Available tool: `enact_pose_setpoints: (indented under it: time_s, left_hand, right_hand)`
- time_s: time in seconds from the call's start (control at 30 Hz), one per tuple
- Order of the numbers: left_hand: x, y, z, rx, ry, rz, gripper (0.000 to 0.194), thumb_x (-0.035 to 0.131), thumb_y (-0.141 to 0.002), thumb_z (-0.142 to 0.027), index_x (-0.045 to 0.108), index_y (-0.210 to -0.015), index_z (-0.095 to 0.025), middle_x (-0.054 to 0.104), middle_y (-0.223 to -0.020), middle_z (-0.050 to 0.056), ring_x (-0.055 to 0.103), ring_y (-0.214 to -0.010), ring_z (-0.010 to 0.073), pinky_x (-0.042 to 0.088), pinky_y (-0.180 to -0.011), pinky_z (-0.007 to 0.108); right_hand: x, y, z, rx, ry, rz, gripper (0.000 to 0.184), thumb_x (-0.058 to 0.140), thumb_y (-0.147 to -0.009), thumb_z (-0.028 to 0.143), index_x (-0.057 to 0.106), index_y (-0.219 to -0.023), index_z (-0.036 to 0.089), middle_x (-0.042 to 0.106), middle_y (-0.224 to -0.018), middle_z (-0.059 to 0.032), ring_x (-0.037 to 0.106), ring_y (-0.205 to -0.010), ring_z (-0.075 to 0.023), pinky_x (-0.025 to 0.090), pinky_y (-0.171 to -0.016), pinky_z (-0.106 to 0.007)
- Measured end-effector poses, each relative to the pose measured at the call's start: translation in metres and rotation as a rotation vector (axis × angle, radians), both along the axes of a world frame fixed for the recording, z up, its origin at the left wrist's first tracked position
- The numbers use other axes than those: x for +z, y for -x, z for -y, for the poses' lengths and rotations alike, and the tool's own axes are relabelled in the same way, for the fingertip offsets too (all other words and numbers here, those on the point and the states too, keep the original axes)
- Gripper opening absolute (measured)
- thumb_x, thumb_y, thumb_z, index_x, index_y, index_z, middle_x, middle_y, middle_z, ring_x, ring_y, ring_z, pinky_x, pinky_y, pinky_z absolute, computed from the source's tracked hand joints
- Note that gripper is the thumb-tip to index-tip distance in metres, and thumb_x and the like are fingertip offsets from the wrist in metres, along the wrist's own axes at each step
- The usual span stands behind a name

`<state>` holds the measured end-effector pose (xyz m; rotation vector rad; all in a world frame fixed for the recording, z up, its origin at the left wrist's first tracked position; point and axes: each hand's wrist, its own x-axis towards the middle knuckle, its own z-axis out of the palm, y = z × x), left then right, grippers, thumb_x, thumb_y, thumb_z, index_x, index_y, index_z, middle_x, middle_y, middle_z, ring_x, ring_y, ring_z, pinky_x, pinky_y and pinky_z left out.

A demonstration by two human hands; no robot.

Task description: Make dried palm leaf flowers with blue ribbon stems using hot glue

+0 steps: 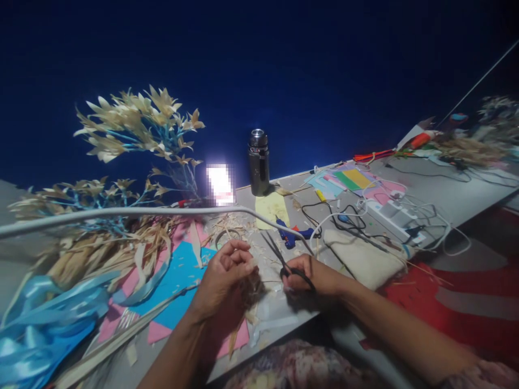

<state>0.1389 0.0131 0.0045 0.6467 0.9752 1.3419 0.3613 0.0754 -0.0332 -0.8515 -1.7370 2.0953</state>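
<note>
My right hand (299,270) grips a pair of black scissors (276,249) by the handles, and the blades point up and to the left. To the left of them is my left hand (227,273), its fingers curled and pinched together; whatever lies between the fingertips is too small and blurred to name. Under and around both hands, pale scraps and dry husk bits litter the grey table (275,319). A blue glue gun (288,235) lies just beyond the scissors. Close behind my left hand rests a roll of tape (227,236).
Left are cream artificial flowers (141,124), dry husk strips (77,265), light blue ribbon (52,308) and a blue sheet (178,281). A dark flask (258,162) stands behind. A grey cable (162,210) crosses in front. Right lie a folded cloth (363,259) and a power strip (395,219).
</note>
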Motion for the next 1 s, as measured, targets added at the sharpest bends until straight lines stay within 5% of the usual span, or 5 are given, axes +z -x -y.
enact_pose_setpoints:
  time_s: [0.23, 0.57, 0.8, 0.9, 1.0]
  left_hand:
    - [-0.023, -0.022, 0.004, 0.249, 0.019, 0.053, 0.044, 0.092, -0.063, -0.016, 0.062, -0.094, -0.019, 0.072, -0.074, -0.004, 0.068, -0.066, 0.01, 0.052, -0.064, 0.019]
    - [-0.021, -0.024, 0.005, 0.406, 0.092, 0.105, 0.044, 0.096, -0.056, -0.021, 0.068, -0.09, -0.018, 0.071, -0.067, -0.004, 0.066, -0.061, 0.009, 0.052, -0.059, 0.017]
    - [-0.033, -0.029, 0.007, 0.386, 0.108, 0.085, 0.041, 0.093, -0.063, -0.025, 0.064, -0.093, -0.018, 0.066, -0.064, -0.005, 0.062, -0.058, 0.0086, 0.049, -0.056, 0.017]
    - [-0.024, -0.023, 0.012, 0.318, 0.048, 0.052, 0.048, 0.09, -0.066, -0.024, 0.06, -0.102, -0.021, 0.065, -0.071, -0.006, 0.061, -0.056, 0.0083, 0.048, -0.054, 0.019]
    - [-0.008, -0.004, 0.015, 0.132, 0.006, -0.083, 0.06, 0.089, -0.064, -0.022, 0.054, -0.111, -0.023, 0.064, -0.069, -0.007, 0.056, -0.049, 0.0088, 0.044, -0.048, 0.02]
  right_hand:
    - [0.008, 0.04, 0.008, -0.486, -0.005, -0.244, 0.037, 0.087, -0.064, 0.041, 0.071, -0.086, 0.015, 0.064, -0.076, -0.0018, 0.054, -0.067, -0.0136, 0.042, -0.06, -0.024]
    - [-0.012, 0.053, 0.005, -0.417, -0.088, -0.07, 0.035, 0.088, -0.061, 0.039, 0.064, -0.07, 0.014, 0.062, -0.063, 0.0001, 0.05, -0.057, -0.0112, 0.04, -0.055, -0.024]
    - [-0.013, 0.062, 0.005, -0.532, 0.021, -0.141, 0.042, 0.089, -0.063, 0.042, 0.064, -0.084, 0.016, 0.057, -0.064, 0.0034, 0.048, -0.054, -0.01, 0.038, -0.049, -0.022]
    - [-0.004, 0.055, -0.002, -0.328, -0.037, -0.12, 0.048, 0.09, -0.062, 0.05, 0.065, -0.081, 0.014, 0.061, -0.067, 0.0006, 0.051, -0.058, -0.0103, 0.04, -0.053, -0.022]
    - [0.005, 0.033, -0.015, 0.113, -0.071, -0.063, 0.062, 0.078, -0.068, 0.071, 0.067, -0.079, 0.011, 0.067, -0.071, -0.0053, 0.056, -0.059, -0.0118, 0.042, -0.054, -0.022]
